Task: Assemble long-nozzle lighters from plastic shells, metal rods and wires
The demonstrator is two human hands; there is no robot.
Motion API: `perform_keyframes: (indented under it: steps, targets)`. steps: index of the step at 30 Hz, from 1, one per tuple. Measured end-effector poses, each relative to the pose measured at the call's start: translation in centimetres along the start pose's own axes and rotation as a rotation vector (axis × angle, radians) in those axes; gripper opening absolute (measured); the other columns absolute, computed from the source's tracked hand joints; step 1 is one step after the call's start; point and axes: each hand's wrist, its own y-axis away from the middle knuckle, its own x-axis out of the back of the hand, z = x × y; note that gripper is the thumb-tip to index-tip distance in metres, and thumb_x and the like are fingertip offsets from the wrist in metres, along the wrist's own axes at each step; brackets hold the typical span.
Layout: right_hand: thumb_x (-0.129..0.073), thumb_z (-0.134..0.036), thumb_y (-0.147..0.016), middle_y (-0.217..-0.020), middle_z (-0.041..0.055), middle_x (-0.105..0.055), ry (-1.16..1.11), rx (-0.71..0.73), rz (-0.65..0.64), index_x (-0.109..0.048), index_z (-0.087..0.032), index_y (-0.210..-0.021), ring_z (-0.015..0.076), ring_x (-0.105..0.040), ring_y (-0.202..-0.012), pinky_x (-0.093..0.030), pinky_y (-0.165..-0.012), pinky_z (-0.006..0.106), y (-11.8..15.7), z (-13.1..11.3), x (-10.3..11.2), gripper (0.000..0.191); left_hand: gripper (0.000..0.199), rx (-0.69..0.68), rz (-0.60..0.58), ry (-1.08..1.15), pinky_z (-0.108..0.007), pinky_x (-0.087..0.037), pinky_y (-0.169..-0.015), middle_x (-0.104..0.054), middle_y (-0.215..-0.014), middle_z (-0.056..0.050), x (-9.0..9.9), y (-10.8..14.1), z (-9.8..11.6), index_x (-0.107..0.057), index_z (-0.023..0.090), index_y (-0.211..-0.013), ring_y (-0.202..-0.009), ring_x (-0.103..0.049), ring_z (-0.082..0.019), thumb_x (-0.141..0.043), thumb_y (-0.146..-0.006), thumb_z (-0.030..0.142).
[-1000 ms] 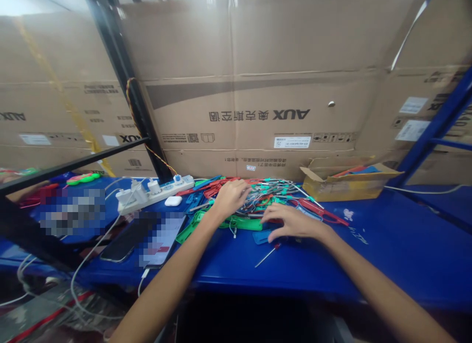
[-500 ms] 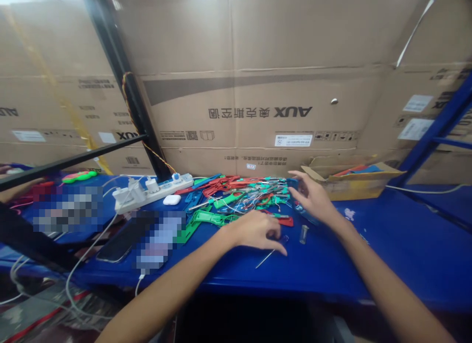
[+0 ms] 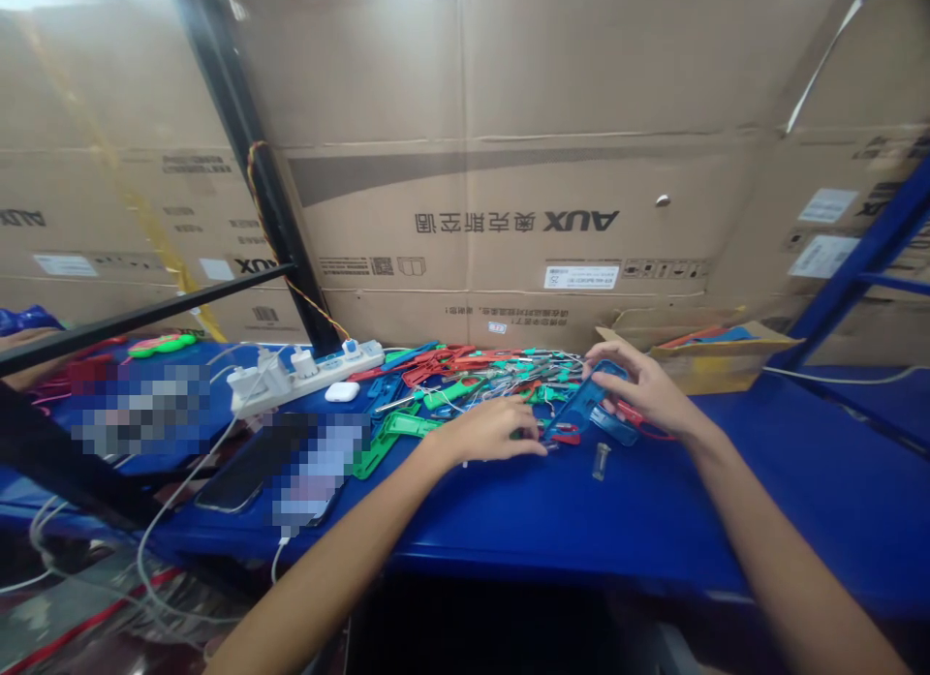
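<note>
My right hand grips a blue plastic casing, tilted above the blue table. My left hand is just left of the casing's lower end, its fingers curled; something small and clear shows by its fingertips, too small to make out. Behind both hands spreads a pile of red, green and blue plastic parts with wires. Another blue part lies under my right hand, beside a red piece with a red wire. A small clear cylinder rests in front of them.
A white power strip, a white earphone case and two phones, one dark, are at the left. An open cardboard box stands at the back right. Another person's hand shows at the far left, past a black post.
My right hand has lifted the blue casing from the pile's edge. My left hand has moved up and slightly left, and the thin metal rod near it no longer shows.
</note>
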Motion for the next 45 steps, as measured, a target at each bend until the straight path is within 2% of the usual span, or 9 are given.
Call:
perform_keyframes:
  steps: [7, 13, 16, 18, 21, 27, 32, 36, 45]
  targets:
    - [-0.072, -0.051, -0.082, -0.105, 0.0072, -0.070, 0.062, -0.044, -0.179, -0.071, -0.020, -0.085, 0.0137, -0.064, -0.052, -0.054, -0.047, 0.031, 0.0, 0.1, -0.3, 0.031, 0.030, 0.137, 0.094, -0.089, -0.033, -0.046, -0.085, -0.072, -0.098, -0.007, 1.7, 1.3, -2.6, -0.073, 0.018, -0.097, -0.097, -0.063, -0.025, -0.073, -0.092, 0.048]
    - [-0.075, -0.044, -0.080, -0.083, 0.0040, -0.070, 0.185, -0.022, -0.092, -0.074, -0.020, -0.081, 0.0163, -0.064, -0.066, -0.050, -0.059, 0.028, -0.7, 0.7, -0.4, 0.025, 0.021, 0.178, 0.113, -0.139, -0.034, -0.047, -0.093, -0.071, -0.107, -0.007, 1.6, 1.6, -3.2, -0.070, 0.019, -0.107, -0.104, -0.062, -0.023, -0.056, -0.105, 0.035]
    - [-0.067, -0.048, -0.088, -0.058, -0.0029, -0.059, 0.196, -0.043, -0.122, -0.072, -0.020, -0.089, 0.0122, -0.052, -0.047, -0.041, -0.048, 0.025, -0.4, 0.5, 0.0, 0.028, 0.027, 0.261, 0.181, -0.185, -0.040, -0.045, -0.100, -0.067, -0.120, -0.010, 0.8, 1.0, -2.9, -0.067, 0.018, -0.117, -0.116, -0.057, -0.026, -0.045, -0.109, 0.030]
    - [-0.065, -0.051, -0.089, -0.059, -0.0026, -0.060, 0.197, -0.049, -0.186, -0.071, -0.020, -0.090, 0.0117, -0.051, -0.042, -0.041, -0.044, 0.026, -0.1, 0.3, -0.3, 0.031, 0.032, 0.330, 0.229, -0.211, -0.042, -0.045, -0.103, -0.063, -0.129, -0.012, 0.0, 0.4, -2.8, -0.064, 0.019, -0.126, -0.123, -0.053, -0.027, -0.041, -0.110, 0.034]
    - [-0.067, -0.051, -0.087, -0.073, 0.0025, -0.070, 0.230, -0.022, -0.279, -0.074, -0.021, -0.086, 0.0150, -0.060, -0.050, -0.047, -0.048, 0.028, 0.0, 0.2, -1.7, 0.030, 0.039, 0.410, 0.258, -0.240, -0.045, -0.043, -0.106, -0.058, -0.139, -0.012, -1.6, -0.7, -2.7, -0.059, 0.021, -0.135, -0.128, -0.051, -0.028, -0.042, -0.109, 0.045]
    - [-0.072, -0.042, -0.085, -0.081, 0.0028, -0.076, 0.356, 0.097, -0.320, -0.081, -0.026, -0.090, 0.0220, -0.066, -0.072, -0.053, -0.070, 0.035, -0.3, 0.6, -4.2, 0.019, 0.044, 0.478, 0.234, -0.254, -0.047, -0.042, -0.105, -0.065, -0.129, -0.015, -3.1, -1.9, -2.9, -0.065, 0.014, -0.127, -0.123, -0.054, -0.032, -0.047, -0.106, 0.049]
    - [-0.068, -0.046, -0.089, -0.100, 0.0052, -0.078, 0.395, 0.143, -0.239, -0.080, -0.028, -0.094, 0.0278, -0.068, -0.093, -0.051, -0.089, 0.042, -0.9, 1.9, -3.9, 0.023, 0.043, 0.494, 0.244, -0.229, -0.049, -0.042, -0.106, -0.063, -0.128, -0.014, -2.8, -1.7, -3.3, -0.068, 0.016, -0.121, -0.124, -0.052, -0.032, -0.045, -0.107, 0.049]
    - [-0.067, -0.052, -0.089, -0.098, 0.0069, -0.078, 0.370, 0.131, -0.111, -0.080, -0.026, -0.090, 0.0289, -0.067, -0.094, -0.050, -0.092, 0.045, -1.6, 3.0, -3.5, 0.028, 0.043, 0.498, 0.281, -0.184, -0.044, -0.048, -0.102, -0.059, -0.125, -0.015, -2.4, -1.6, -3.7, -0.070, 0.013, -0.113, -0.116, -0.060, -0.029, -0.043, -0.108, 0.048]
    - [-0.064, -0.065, -0.088, -0.101, 0.0075, -0.078, 0.018, 0.006, -0.044, -0.080, -0.025, -0.102, 0.0236, -0.069, -0.081, -0.059, -0.071, 0.038, -1.8, 3.2, -5.5, 0.046, 0.034, 0.396, 0.410, -0.106, -0.046, -0.051, -0.103, -0.050, -0.142, -0.017, -0.6, -1.1, -2.2, -0.060, 0.015, -0.128, -0.118, -0.064, -0.032, -0.045, -0.108, 0.037]
